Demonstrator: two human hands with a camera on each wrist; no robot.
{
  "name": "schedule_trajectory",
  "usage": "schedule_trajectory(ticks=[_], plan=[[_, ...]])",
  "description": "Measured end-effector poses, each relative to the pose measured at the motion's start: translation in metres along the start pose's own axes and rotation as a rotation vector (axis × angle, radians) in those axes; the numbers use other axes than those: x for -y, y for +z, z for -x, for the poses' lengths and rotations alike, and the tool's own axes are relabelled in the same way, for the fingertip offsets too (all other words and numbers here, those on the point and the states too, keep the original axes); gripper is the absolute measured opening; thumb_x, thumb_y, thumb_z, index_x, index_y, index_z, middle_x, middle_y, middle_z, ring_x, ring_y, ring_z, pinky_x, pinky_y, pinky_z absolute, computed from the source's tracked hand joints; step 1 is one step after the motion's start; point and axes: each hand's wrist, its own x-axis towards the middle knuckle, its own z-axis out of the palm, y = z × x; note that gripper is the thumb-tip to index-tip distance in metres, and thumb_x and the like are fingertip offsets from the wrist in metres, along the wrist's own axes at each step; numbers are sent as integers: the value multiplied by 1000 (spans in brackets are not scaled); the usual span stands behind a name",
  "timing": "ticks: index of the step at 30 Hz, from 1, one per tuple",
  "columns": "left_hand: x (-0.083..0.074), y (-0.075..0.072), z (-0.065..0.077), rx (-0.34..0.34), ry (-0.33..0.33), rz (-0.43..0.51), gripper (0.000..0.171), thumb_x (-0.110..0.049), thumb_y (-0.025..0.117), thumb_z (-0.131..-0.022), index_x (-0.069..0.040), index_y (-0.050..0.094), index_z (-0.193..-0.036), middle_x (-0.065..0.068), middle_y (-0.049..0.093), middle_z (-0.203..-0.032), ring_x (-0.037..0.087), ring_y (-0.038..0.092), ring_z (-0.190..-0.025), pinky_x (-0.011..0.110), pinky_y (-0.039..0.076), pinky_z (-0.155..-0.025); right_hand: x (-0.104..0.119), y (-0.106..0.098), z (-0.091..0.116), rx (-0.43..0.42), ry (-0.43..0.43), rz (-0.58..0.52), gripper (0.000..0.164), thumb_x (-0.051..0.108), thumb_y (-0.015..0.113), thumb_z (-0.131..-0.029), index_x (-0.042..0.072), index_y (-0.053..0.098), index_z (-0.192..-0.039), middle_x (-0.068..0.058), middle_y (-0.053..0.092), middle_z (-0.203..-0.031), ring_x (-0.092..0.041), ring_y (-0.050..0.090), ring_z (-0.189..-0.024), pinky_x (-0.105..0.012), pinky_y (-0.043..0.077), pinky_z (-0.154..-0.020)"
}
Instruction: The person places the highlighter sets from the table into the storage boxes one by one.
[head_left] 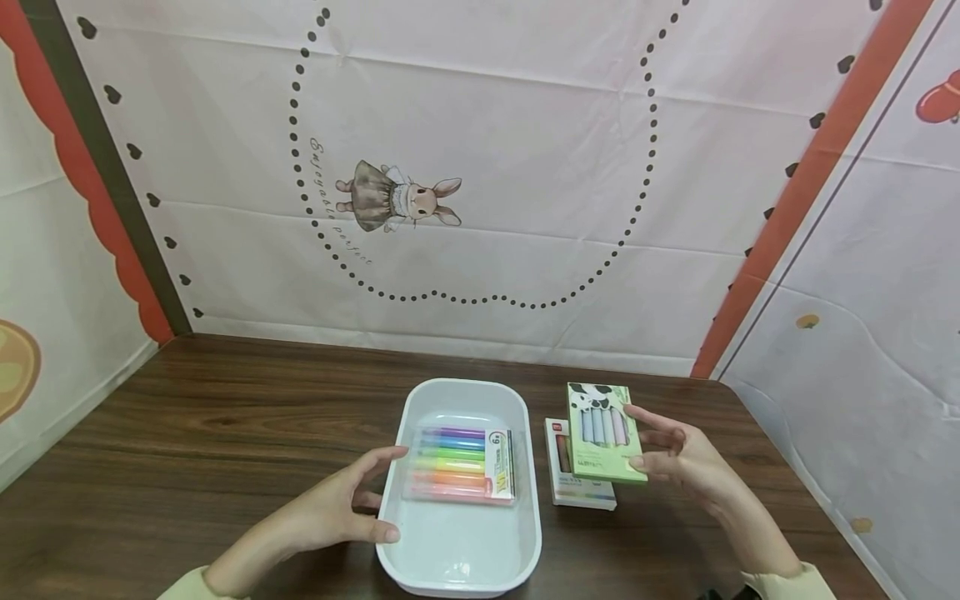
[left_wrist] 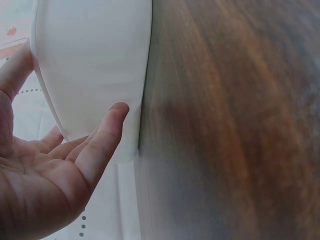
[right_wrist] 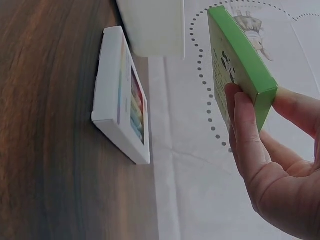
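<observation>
My left hand (head_left: 326,508) grips the left rim of a white plastic tub (head_left: 532,508), thumb and forefinger over the edge, other fingers against the outer wall in the left wrist view. Inside the tub lies a clear pack of rainbow-coloured pens (head_left: 459,467). With my right hand (head_left: 693,467) I pinch the right edge of a green panda-printed box (head_left: 606,458), whose window shows several pastel pens. In the right wrist view this green box (right_wrist: 245,55) is held up off the table, tilted. A white box (head_left: 585,497) with a coloured window lies below it, partly covered in the head view.
Dark wood-grain table (head_left: 300,408) carries everything. Behind it hangs a white cloth (head_left: 525,167) with a rabbit print and dotted line. More printed cloth (head_left: 862,350) closes off the right side. The white box lies close to the tub's right wall.
</observation>
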Motion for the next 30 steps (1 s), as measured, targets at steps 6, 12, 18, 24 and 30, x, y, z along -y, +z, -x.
schedule_trajectory(ticks=[6, 12, 18, 24, 30], plan=[[0, 0, 0, 0, -3, -3, 87, -16, 75, -74, -5, 21, -141, 38, 15, -141, 34, 57, -102, 32, 50, -72, 5, 4, -3, -15, 19, -10, 61, 1, 66, -78, 21, 48, -133, -4, 62, -102, -14, 64, -82, -30, 52, -68], [0, 0, 0, -1, -2, -8, 87, -16, 75, -74, -4, 21, -141, 38, 15, -141, 33, 57, -101, 30, 50, -72, 8, 7, -5, -4, -3, -27, 62, -1, 64, -79, 17, 45, -135, -3, 63, -102, -14, 64, -83, -30, 52, -69], [-1, 0, 0, -2, -4, -10, 87, -16, 75, -74, -4, 21, -141, 38, 16, -140, 33, 57, -101, 30, 50, -72, 8, 10, -8, 13, -19, -20, 61, 0, 63, -81, 13, 41, -137, -4, 60, -103, -13, 64, -84, -31, 52, -71], [-1, 0, 0, -1, -10, -11, 87, -15, 76, -74, -5, 21, -141, 38, 15, -141, 34, 57, -101, 31, 50, -72, 10, 13, -11, 7, -23, 3, 64, 2, 62, -83, 6, 35, -140, -4, 59, -105, -11, 63, -83, -29, 52, -70], [-1, 0, -1, 0, -13, -8, 88, -15, 76, -74, -4, 21, -141, 38, 15, -140, 34, 57, -101, 33, 50, -72, 13, 18, -14, 36, -34, -23, 63, 1, 59, -86, 1, 28, -141, -6, 57, -104, -12, 63, -83, -28, 52, -68]])
